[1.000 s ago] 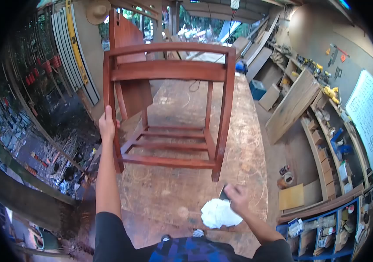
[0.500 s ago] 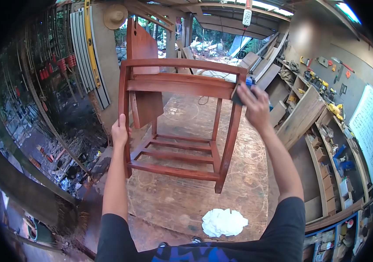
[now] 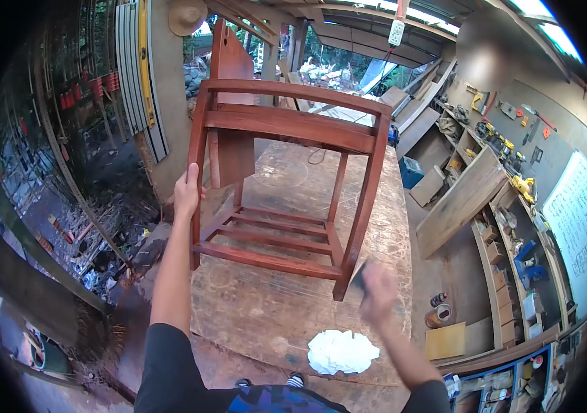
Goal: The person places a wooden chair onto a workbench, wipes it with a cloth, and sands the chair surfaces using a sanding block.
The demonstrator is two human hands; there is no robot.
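Note:
A reddish-brown wooden furniture frame [image 3: 359, 206] with a slatted lower rack stands on the worn wooden worktable [image 3: 252, 313]. My left hand [image 3: 188, 194] is wrapped round its left upright. Low at the right, my right hand [image 3: 380, 292] is closed on a dark flat pad [image 3: 358, 277], beside the bottom end of the right leg. Motion blurs this hand, and I cannot tell whether the pad touches the wood. A crumpled white cloth [image 3: 343, 352] lies on the table near its front edge.
Shelves [image 3: 506, 275] of small boxes and tools line the right side, with a wide plank [image 3: 462, 199] leaning there. A tin [image 3: 438, 315] stands on the floor right of the table. A power socket [image 3: 396, 32] hangs overhead. Clamps [image 3: 97, 88] hang at the left.
My right hand has come down with the dark pad from the frame's top right corner to the foot of the right leg. My left hand still grips the left upright. The view has shifted slightly.

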